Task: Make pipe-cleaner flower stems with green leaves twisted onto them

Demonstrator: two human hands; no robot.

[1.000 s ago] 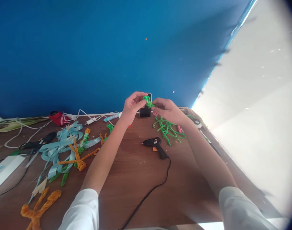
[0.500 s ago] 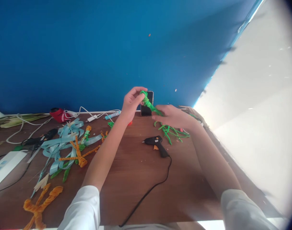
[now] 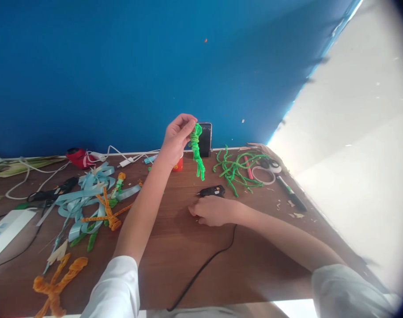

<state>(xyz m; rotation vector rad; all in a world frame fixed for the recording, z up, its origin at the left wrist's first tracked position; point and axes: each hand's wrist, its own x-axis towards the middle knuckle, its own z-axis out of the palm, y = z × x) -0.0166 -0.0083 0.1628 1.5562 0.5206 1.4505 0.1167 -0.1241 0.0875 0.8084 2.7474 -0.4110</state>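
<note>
My left hand (image 3: 179, 137) is raised in front of the wall, pinching the top of a bundle of twisted green pipe cleaners (image 3: 195, 148). The bundle hangs down, wound thick at the upper part, with loose strands at its lower end. Low over the table, my right hand (image 3: 214, 211) has its fingers curled; whatever they hold, if anything, is hidden. Just behind it lies a black glue gun (image 3: 212, 191), its handle covered by the hand and its cord (image 3: 204, 267) trailing to the front edge.
Loose green pipe cleaners (image 3: 232, 170) lie at the back right beside a marker (image 3: 290, 193). A phone (image 3: 206, 139) leans upright near a red cup (image 3: 178, 165). To the left are blue ribbon (image 3: 77, 198), orange pipe-cleaner shapes (image 3: 111, 218) and a white power strip (image 3: 9, 229).
My right hand has let go of the green bundle's lower end and come down toward the front, beside the glue gun. The bundle now hangs from my left hand.
</note>
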